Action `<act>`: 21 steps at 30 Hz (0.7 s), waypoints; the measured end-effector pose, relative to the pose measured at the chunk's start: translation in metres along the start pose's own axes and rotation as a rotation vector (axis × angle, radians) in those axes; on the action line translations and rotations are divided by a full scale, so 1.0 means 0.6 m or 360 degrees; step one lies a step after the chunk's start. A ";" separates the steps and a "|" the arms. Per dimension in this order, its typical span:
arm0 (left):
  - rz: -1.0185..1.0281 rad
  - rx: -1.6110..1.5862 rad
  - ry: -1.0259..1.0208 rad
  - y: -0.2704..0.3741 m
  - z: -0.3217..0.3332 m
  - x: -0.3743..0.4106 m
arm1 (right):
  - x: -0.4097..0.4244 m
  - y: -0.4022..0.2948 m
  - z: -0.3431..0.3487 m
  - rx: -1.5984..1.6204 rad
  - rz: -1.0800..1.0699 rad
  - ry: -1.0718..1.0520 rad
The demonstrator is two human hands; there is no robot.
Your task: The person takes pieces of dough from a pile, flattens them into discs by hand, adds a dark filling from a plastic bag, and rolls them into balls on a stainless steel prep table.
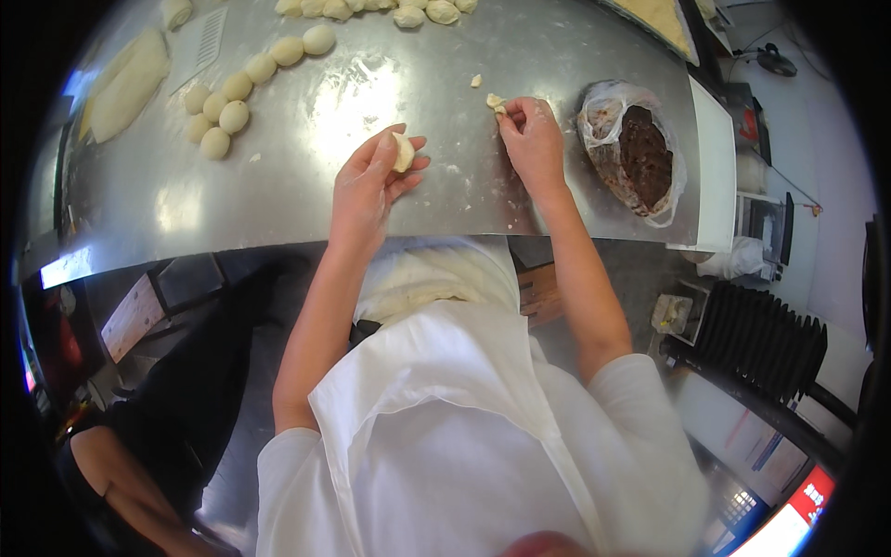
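Note:
My left hand (372, 174) holds a small piece of pale dough (403, 153) between thumb and fingers, above the steel worktable (278, 202). To the right, my right hand (534, 136) pinches at small dough scraps (495, 102) on the table, its fingertips together; another scrap (476, 81) lies just beyond. A plastic bag of dark brown filling (646, 157) lies open to the right of that hand. Several smooth dough balls (260, 68) form a bent row at the left. Rougher dough lumps (408, 17) sit along the far side.
At the far left lie a flat dough sheet (131, 87), a slotted white scraper (202, 49) and a dough roll (177, 12). A tray with a yellow sheet (658, 24) stands at the back right. A co-worker in black (188, 390) is at the lower left, below the table's edge.

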State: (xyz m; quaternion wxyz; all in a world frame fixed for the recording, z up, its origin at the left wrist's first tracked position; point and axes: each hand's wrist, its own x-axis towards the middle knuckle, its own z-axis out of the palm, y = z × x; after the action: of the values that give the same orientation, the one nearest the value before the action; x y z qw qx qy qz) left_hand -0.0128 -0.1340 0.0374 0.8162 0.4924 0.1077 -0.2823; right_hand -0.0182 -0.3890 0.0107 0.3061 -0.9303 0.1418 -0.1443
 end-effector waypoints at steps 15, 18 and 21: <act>0.0026 -0.0327 0.0028 -0.032 0.020 0.010 | -0.071 -0.152 0.024 0.0918 0.0118 -0.0586; 0.0065 -0.0328 0.0137 -0.028 -0.005 0.006 | -0.060 -0.155 0.008 0.1406 0.0198 -0.0860; 0.0094 -0.0456 0.0219 -0.006 -0.018 0.014 | -0.027 -0.150 -0.017 0.1289 0.0388 -0.0596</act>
State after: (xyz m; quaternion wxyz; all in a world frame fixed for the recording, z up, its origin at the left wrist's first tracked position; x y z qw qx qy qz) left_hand -0.0070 -0.1286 0.0256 0.8768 0.3920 0.1880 -0.2056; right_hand -0.0206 -0.3192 0.0706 0.6799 -0.7223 0.1246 0.0196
